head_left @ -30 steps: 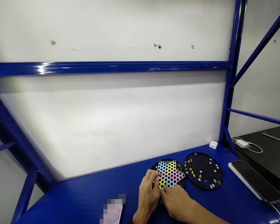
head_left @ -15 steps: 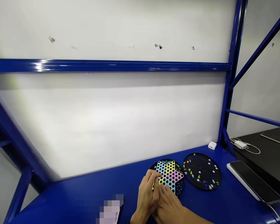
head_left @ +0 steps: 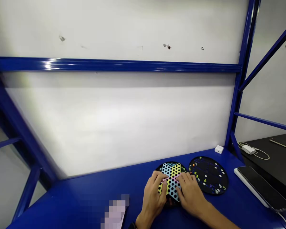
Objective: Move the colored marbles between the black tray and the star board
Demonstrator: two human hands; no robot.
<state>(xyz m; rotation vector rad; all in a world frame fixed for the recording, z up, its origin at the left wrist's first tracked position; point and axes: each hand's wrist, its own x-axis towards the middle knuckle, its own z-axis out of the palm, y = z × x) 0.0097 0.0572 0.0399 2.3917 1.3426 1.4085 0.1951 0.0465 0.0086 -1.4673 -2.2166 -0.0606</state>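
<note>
A star-shaped Chinese checkers board point(head_left: 173, 190) with blue, yellow and pink sections and rows of dark holes lies on a round black tray point(head_left: 159, 167). My left hand point(head_left: 154, 193) grips the board at its left side, its thumb and fingertips close together there. On the opposite side my right hand point(head_left: 192, 194) has its fingers bent over the pink section and its thumb against the near blue section. Both hands cover parts of the star and the tray. Marbles show around the star's far edge.
A second round black tray point(head_left: 211, 173) with scattered marbles and white spots sits to the right. A phone on a white stand point(head_left: 263, 187) lies farther right. A white adapter point(head_left: 219, 149) is near the wall, and a pixelated phone point(head_left: 115, 214) lies at front left on the blue table point(head_left: 90, 194).
My right hand has moved from beside my left hand to the star's right side. My left hand stays at its left side. The whole view has shifted slightly.
</note>
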